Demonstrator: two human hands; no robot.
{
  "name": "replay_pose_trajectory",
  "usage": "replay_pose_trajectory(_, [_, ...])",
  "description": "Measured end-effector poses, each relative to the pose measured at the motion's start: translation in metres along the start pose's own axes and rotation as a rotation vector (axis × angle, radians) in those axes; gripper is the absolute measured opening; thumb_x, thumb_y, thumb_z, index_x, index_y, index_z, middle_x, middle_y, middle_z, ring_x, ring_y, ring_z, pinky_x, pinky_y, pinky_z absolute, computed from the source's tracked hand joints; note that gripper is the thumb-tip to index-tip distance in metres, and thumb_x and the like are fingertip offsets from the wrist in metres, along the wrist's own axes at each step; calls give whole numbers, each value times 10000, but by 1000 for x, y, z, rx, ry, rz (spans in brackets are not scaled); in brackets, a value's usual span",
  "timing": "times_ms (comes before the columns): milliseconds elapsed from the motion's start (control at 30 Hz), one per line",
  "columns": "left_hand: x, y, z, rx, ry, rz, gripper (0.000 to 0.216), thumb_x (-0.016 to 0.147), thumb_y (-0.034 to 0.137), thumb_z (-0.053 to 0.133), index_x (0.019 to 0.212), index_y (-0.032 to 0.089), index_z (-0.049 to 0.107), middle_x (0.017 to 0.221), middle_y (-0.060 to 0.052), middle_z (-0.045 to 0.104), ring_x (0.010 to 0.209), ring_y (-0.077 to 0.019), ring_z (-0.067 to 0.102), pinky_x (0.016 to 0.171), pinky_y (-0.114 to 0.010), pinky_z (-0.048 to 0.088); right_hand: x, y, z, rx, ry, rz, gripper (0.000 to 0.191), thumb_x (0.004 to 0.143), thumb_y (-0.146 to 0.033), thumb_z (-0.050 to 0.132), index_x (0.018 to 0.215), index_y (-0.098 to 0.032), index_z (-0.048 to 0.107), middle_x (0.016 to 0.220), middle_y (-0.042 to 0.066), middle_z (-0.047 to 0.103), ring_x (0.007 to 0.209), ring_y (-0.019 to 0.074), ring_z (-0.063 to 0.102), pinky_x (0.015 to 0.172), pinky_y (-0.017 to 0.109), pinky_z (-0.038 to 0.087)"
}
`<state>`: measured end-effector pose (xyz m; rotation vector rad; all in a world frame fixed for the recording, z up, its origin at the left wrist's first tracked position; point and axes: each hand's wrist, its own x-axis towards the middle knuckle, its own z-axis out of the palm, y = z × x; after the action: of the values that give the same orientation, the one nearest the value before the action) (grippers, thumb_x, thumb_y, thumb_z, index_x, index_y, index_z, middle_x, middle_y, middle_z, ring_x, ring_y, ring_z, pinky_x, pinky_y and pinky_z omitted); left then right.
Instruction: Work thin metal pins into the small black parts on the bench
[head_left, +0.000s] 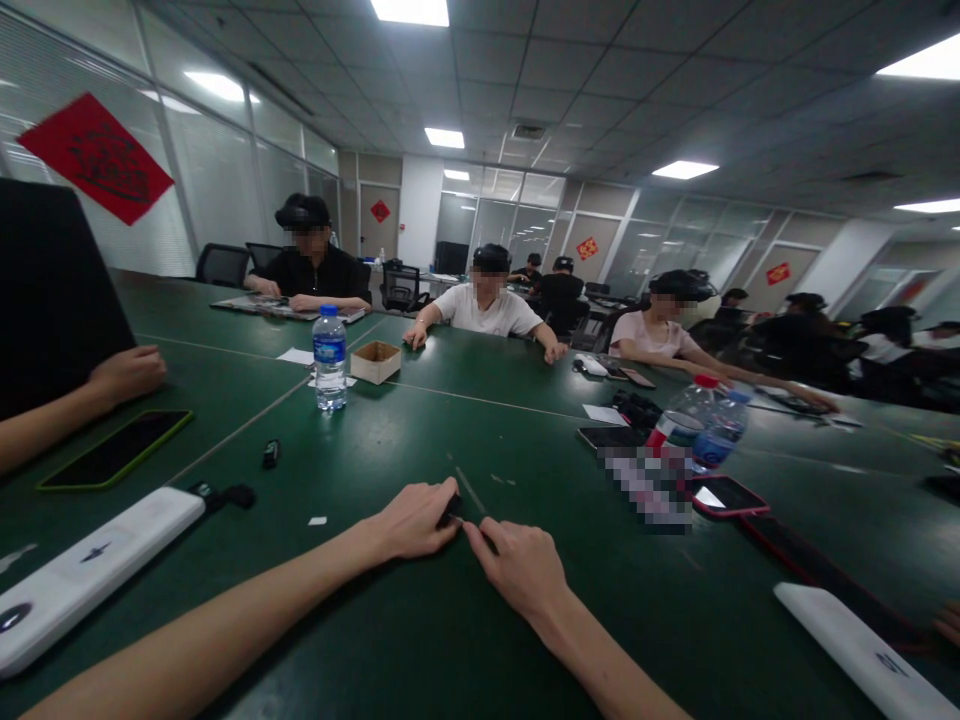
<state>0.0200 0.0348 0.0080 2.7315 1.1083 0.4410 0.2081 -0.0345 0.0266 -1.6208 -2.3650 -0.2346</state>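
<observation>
A small dark object point(452, 507) sat pinched between the left hand point(417, 519)'s thumb and fingers. The right hand point(528, 566) curled just beside it, its hold unclear.

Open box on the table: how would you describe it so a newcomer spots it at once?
On the green table, look beyond the left hand to the blue-capped bottle. The box sits just to its right. Unlike the tall, clear bottle, it is low, pale-sided and open-topped.
</observation>
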Motion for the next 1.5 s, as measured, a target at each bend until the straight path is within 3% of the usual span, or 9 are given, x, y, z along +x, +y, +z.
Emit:
replay_pose_trajectory(433, [0,5,-4,3,8,33,253,871,380,484,1012,188,398,833,-55,635,751,-227,636,635,-293,428,1,1,1,-47,-38,60,499,979,-480,265,821,-212,656,729,42,695,546,117,612,482,202,318])
replay_pose_trajectory(700, [-3,8,-10,-95,30,73,352,907,479,424,1099,184,413,919,-65,633,808,-229,623,714,-321,434,0,1,1,40,-38,103,473,983,-460,265,844,-202,635,766,48,700,564,112,621,488,192,359])
replay_pose_trajectory(967, [-3,5,-8,-147,52,113,250,954,373,352,1097,189,444,987,-64,603,869,-203,587,768,-312,427,-1,3,0,86,-26,101,454,985,-454,269,850,-201,622,785,38,701,575,107,623,495,191,376])
replay_pose_trajectory(1233, [-5,4,-10,-202,83,166,310,958,368,366,1206,193,425,1120,-77,571,979,-197,569,860,-325,439,-1,2,3,43,-4,114,440,980,-458,282,839,-217,621,766,34,707,601,132,644,499,202,348])
replay_pose_trajectory(1500, [-6,4,-11,-205,105,163,301,964,310,350,1239,204,410,1102,-76,564,971,-188,563,875,-322,446,0,2,0,62,-17,122,435,979,-451,286,847,-214,625,785,42,711,594,127,641,493,199,348])
